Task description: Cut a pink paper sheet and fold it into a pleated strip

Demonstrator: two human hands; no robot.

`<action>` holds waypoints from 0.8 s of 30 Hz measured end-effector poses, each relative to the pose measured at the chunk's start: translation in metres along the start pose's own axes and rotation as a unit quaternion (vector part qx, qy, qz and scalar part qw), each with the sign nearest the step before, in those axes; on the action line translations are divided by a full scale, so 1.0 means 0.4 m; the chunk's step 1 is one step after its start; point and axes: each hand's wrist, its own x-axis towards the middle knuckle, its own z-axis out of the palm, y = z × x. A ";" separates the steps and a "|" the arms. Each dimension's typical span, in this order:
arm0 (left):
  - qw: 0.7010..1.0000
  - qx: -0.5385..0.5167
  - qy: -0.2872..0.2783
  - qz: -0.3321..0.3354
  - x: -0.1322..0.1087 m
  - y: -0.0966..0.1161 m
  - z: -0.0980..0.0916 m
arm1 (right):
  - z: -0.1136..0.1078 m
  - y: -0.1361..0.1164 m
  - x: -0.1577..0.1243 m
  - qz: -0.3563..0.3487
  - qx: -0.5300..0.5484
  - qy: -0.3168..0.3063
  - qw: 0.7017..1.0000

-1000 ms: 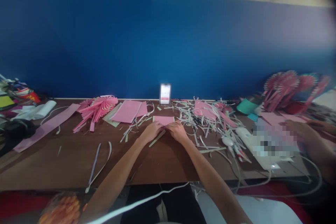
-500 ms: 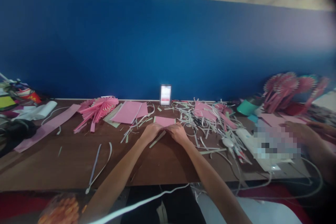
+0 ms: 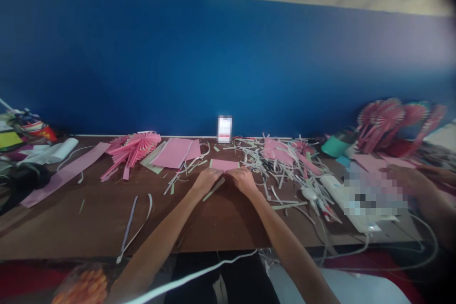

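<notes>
Between my two hands a small pink sheet of paper (image 3: 224, 165) with pale side edges lies close to the table. My left hand (image 3: 207, 178) has its fingers closed on the near left corner of the paper. At the near right corner my right hand (image 3: 243, 178) grips the same sheet, fingers bent over its edge. The thumbs are partly hidden. A thin pale paper strip (image 3: 213, 189) lies on the table just below the hands. Left of them sits a stack of pink sheets (image 3: 172, 153).
Folded pink paper fans (image 3: 137, 147) lie at left. A tangle of paper strips (image 3: 274, 164) spreads at right, near a white power strip (image 3: 333, 185). A phone (image 3: 224, 129) leans on the blue partition (image 3: 221, 57). Another person's hand (image 3: 406, 178) is at far right.
The near edge of the pink paper looks slightly narrower between my hands, and my right hand has shifted a little. Everything else stays in place.
</notes>
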 end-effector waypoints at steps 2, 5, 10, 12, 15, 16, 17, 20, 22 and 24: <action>1.000 0.003 0.007 0.002 -0.001 0.003 0.004 | 0.001 0.001 -0.001 -0.002 0.004 0.002 1.000; 1.000 0.015 0.013 0.000 0.001 0.010 0.008 | 0.007 0.000 -0.003 -0.004 0.008 0.001 1.000; 1.000 0.006 0.011 -0.002 0.005 0.014 0.006 | 0.019 -0.003 -0.003 -0.002 0.014 0.000 1.000; 1.000 0.001 0.016 -0.001 0.005 0.013 0.004 | 0.023 -0.003 -0.003 -0.001 0.015 0.003 1.000; 1.000 0.000 0.020 0.003 0.005 0.011 0.003 | 0.025 0.000 -0.004 0.005 0.019 0.004 1.000; 1.000 0.001 0.020 0.005 0.006 0.011 0.003 | 0.024 0.001 -0.004 0.008 0.022 0.004 1.000; 1.000 0.003 0.019 0.007 0.006 0.010 0.003 | 0.024 0.002 -0.005 0.011 0.025 0.003 1.000; 1.000 0.016 0.016 0.008 0.006 0.008 0.004 | 0.020 0.002 -0.004 0.016 0.041 -0.002 0.999; 1.000 0.025 0.017 0.001 0.006 0.007 0.004 | 0.018 0.000 -0.002 0.018 0.056 -0.006 0.998; 0.999 0.031 0.019 -0.008 0.006 0.007 0.003 | 0.015 -0.002 0.001 0.019 0.071 -0.012 0.997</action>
